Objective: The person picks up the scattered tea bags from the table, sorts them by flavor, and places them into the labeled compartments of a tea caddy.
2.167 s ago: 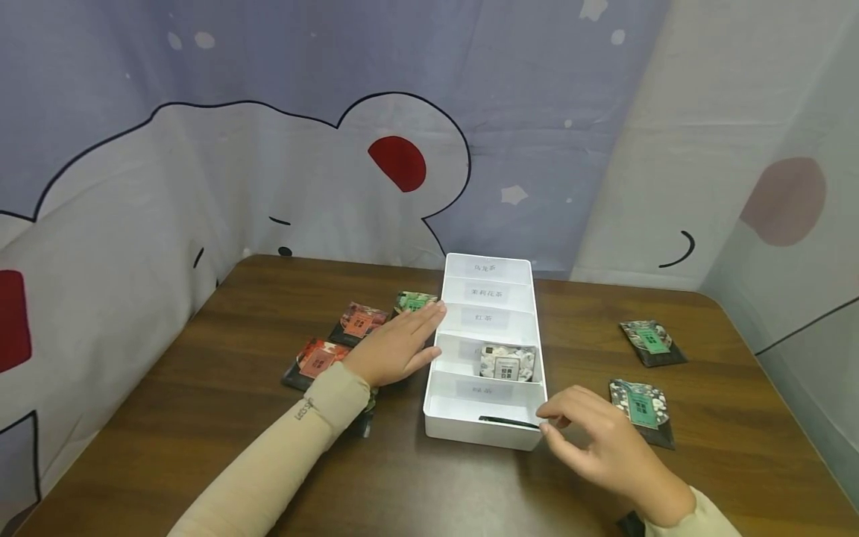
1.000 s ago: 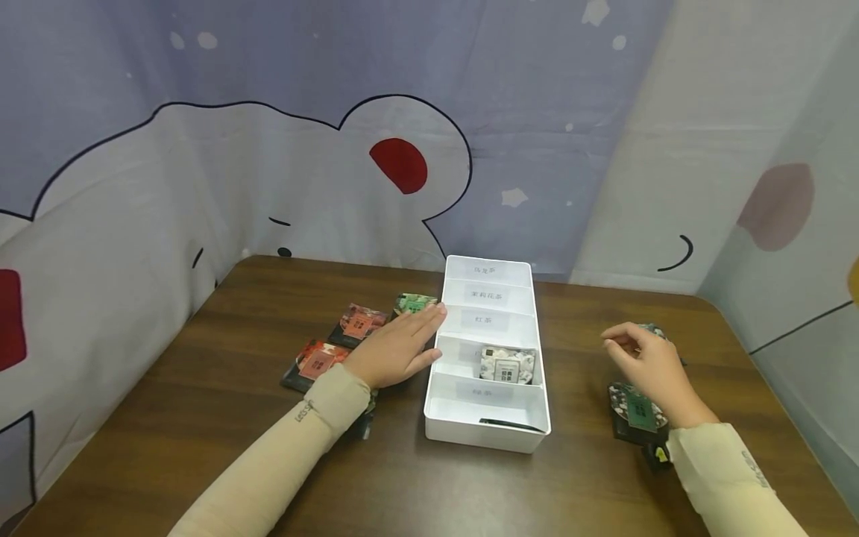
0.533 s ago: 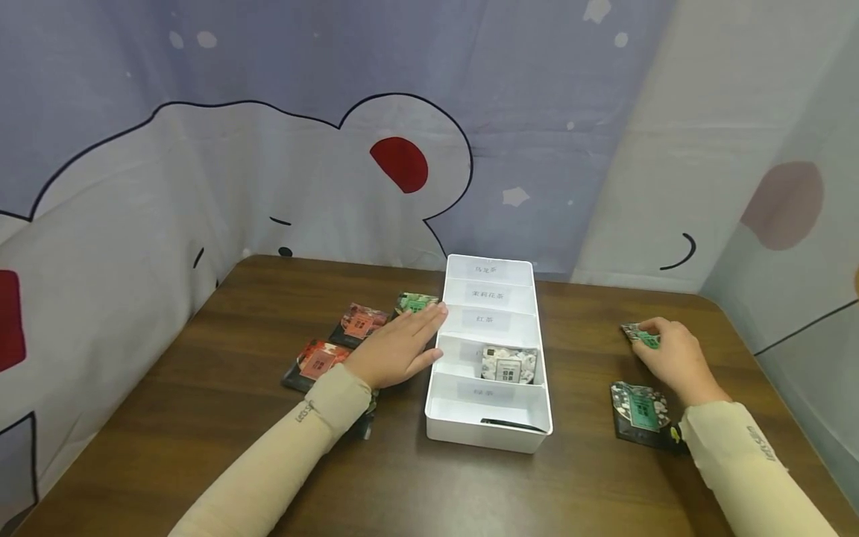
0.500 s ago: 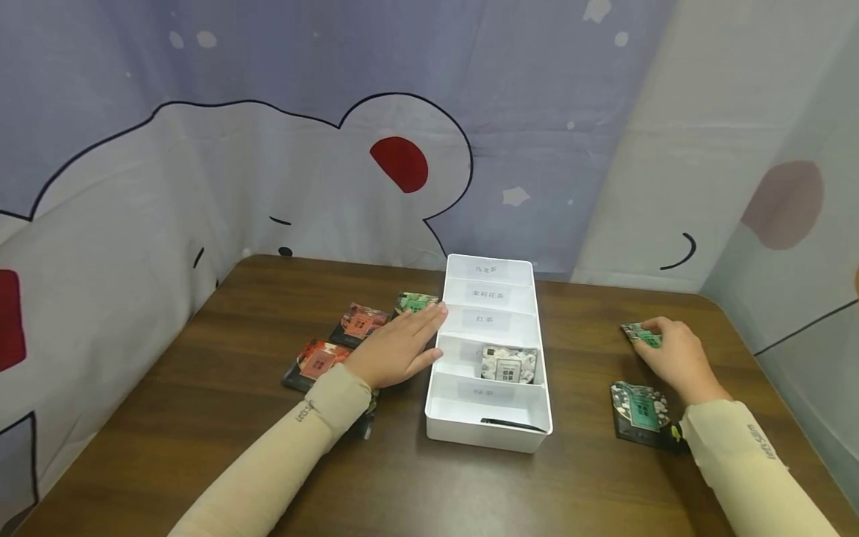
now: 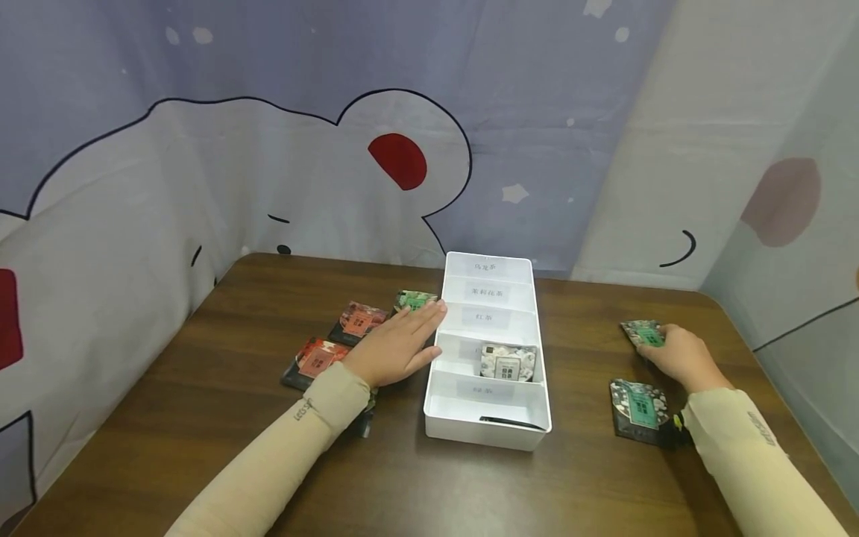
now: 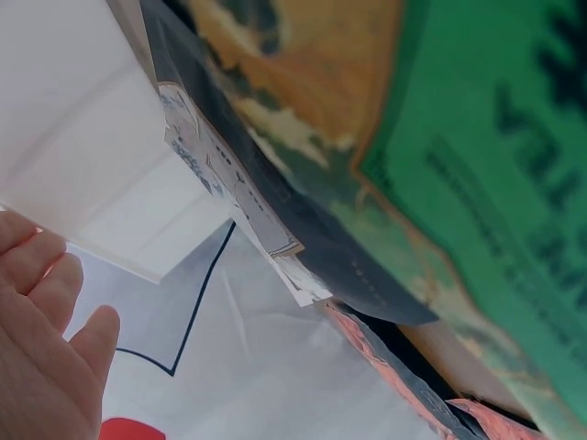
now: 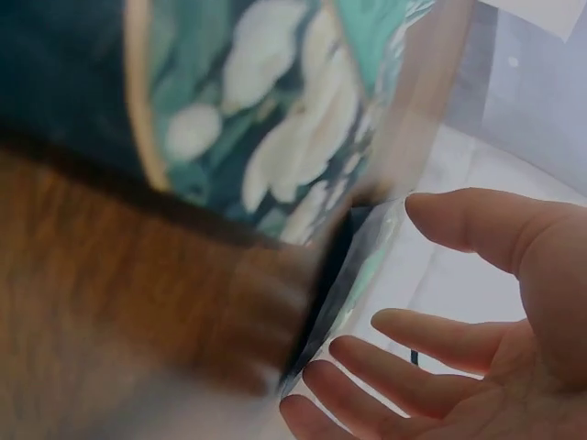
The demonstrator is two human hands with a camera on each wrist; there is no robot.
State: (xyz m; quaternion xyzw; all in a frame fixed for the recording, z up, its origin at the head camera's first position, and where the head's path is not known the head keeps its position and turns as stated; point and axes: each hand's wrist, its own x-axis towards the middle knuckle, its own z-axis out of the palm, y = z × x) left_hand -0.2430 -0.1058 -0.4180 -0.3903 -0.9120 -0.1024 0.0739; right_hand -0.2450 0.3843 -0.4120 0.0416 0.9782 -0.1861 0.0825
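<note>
My right hand is at the far green-labelled tea packet on the table's right side, thumb and fingers at its edges. In the right wrist view, fingertips meet the edge of that packet; a nearer floral packet fills the upper left. My left hand lies with straight fingers beside the white divided box, fingertips at its left rim. Under and around it lie red-labelled packets and a green one. The left wrist view shows a green-labelled packet close up.
The box has several labelled compartments. A white tea packet leans in the second from the front, and a dark thin packet lies in the front one. Another green-labelled packet lies near my right sleeve. A curtain hangs behind the table.
My right hand has left the box's front compartment and gone right to the far tea packet, shifting slightly nearer me in the last half second. The left hand has stayed still.
</note>
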